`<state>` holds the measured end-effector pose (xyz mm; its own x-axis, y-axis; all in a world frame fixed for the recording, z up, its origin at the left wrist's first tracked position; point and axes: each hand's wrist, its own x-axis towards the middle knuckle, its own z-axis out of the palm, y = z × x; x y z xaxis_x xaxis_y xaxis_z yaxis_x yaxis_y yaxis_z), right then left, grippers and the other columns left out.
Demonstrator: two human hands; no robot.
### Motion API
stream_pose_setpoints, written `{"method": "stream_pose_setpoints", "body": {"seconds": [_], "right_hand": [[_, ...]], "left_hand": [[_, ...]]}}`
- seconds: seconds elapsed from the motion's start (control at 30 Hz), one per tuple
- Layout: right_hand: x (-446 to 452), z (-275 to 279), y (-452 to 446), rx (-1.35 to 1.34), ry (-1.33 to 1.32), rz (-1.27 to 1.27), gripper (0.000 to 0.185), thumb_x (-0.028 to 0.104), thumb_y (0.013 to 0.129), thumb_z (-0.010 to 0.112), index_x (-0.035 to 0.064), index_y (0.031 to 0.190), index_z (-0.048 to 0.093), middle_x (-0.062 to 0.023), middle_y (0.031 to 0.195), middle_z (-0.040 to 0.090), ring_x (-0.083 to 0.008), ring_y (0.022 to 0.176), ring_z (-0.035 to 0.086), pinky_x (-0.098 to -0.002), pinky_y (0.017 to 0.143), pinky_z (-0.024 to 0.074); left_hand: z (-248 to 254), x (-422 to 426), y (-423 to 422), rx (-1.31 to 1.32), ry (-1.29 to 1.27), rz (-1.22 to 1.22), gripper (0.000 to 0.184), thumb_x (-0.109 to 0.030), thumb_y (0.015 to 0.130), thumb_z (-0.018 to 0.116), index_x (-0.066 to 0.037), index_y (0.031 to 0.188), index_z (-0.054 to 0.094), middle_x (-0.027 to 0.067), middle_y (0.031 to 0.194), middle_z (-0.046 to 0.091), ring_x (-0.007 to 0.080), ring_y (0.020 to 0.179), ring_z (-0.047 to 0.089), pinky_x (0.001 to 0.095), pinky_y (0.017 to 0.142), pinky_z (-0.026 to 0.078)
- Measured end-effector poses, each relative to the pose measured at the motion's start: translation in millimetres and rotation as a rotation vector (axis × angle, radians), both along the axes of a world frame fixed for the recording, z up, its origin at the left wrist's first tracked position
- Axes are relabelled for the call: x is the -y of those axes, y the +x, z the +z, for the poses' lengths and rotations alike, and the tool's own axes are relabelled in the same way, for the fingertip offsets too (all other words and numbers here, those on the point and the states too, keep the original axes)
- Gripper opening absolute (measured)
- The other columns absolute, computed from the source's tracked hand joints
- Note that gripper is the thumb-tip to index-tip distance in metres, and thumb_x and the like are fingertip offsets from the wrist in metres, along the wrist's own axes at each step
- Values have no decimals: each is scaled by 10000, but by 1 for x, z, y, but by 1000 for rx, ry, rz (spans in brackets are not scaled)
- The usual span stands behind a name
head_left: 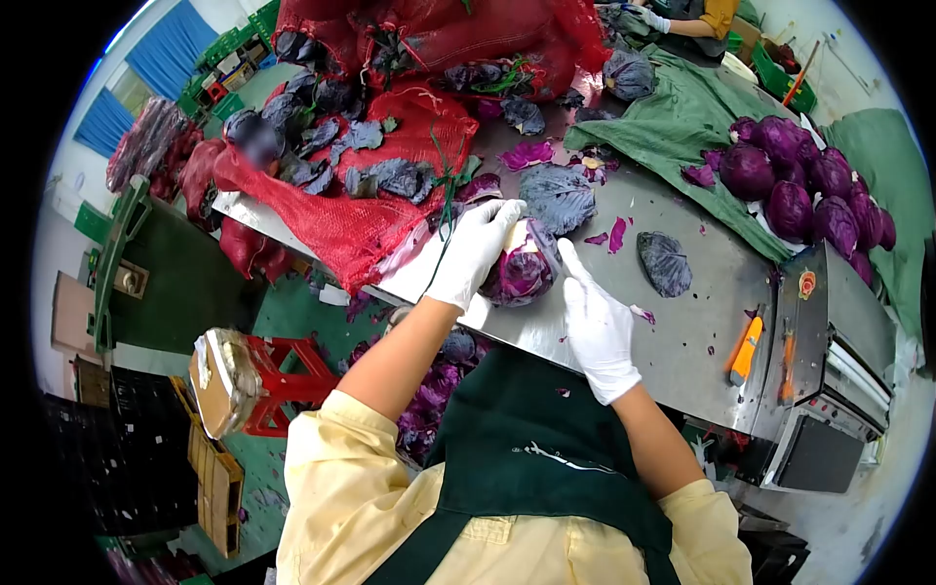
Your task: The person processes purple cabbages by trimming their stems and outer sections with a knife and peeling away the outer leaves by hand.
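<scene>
A red cabbage (525, 265) with a pale cut patch sits at the near edge of the metal table (624, 283). My left hand (478, 252), in a white glove, grips it from the left, with its fingertips bent over the top. On the other side my right hand (597, 327), also gloved, is open with its fingers stretched beside the cabbage; whether they touch it, I cannot tell. A large dull outer leaf (558, 198) lies just behind the cabbage. Another loose leaf (665, 263) rests to the right.
Red mesh sacks (468, 49) and stripped leaves cover the back left. Peeled cabbages (785, 175) are piled on green cloth (682, 127) at right. An orange-handled knife (747, 349) lies right, near a scale (829, 370). A red stool (292, 380) stands left. A co-worker's gloved hand (648, 18) shows behind.
</scene>
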<state>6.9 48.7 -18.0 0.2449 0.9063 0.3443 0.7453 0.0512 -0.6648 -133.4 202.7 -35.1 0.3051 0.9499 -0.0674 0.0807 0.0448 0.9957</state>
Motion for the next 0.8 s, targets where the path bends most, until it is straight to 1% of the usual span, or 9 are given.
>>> {"method": "stream_pose_setpoints", "body": {"seconds": [0.17,0.33,0.4,0.43,0.57,0.63,0.7,0.77,0.8], "right_hand": [[-18,-17,-13,248,91,-51,536,313,993,573,244,1514,474,-89,674,612,-272,530,586,-409,517,459],[-28,-20,-12,378,70,-116,469,318,990,583,242,1452,549,-88,743,665,-269,547,615,-424,509,475],[-41,-23,-6,-2,122,-197,356,322,1013,554,222,1346,630,-109,885,723,-307,670,679,-422,590,520],[-54,-34,7,-81,242,-267,327,367,1043,475,213,1256,669,-127,1009,732,-347,840,702,-444,717,544],[-70,-52,58,-64,-367,-220,467,496,1046,370,192,1255,656,-174,1138,699,-381,1042,652,-456,879,498],[-73,-50,67,0,-422,-206,465,495,1039,386,213,1337,606,-191,1112,703,-393,1029,656,-468,861,499],[-62,-32,67,66,-488,-218,477,457,1046,365,252,1455,500,-184,1075,714,-405,930,679,-482,811,519],[-62,-39,73,-687,-338,-132,495,438,1056,405,264,1519,415,-184,902,706,-345,799,703,-463,713,524],[-55,-40,73,-654,-305,-194,484,414,1060,420,257,1517,419,-160,861,689,-295,746,689,-438,685,524]], "left_hand": [[-1,6,1,76,-50,17,312,-254,1065,539,-14,1199,686,-18,927,659,52,784,546,213,712,462],[-9,8,-2,25,92,59,338,-252,1084,488,3,1211,671,24,1024,689,89,902,607,242,833,496],[-15,8,-7,28,107,98,342,-255,1086,485,6,1214,667,37,1050,693,96,936,608,253,867,494],[-16,9,-10,29,127,133,347,-257,1088,483,9,1217,663,50,1076,696,103,970,610,264,900,493],[-28,14,-32,231,118,104,377,-305,1069,518,-8,1255,658,69,1203,679,137,1118,590,279,994,441],[-27,22,-38,56,142,71,462,-374,1008,627,-26,1311,635,100,1230,668,168,1144,586,294,1018,434],[-8,33,-39,-165,419,42,557,-405,926,721,-40,1336,627,141,1248,665,215,1127,603,312,1011,445],[3,33,-47,-326,499,0,632,-390,854,784,-50,1359,616,187,1202,668,270,1116,615,344,1008,458],[14,40,-49,-430,405,-52,588,-337,886,756,-44,1368,591,186,1288,601,282,1226,537,371,1061,414]]}}
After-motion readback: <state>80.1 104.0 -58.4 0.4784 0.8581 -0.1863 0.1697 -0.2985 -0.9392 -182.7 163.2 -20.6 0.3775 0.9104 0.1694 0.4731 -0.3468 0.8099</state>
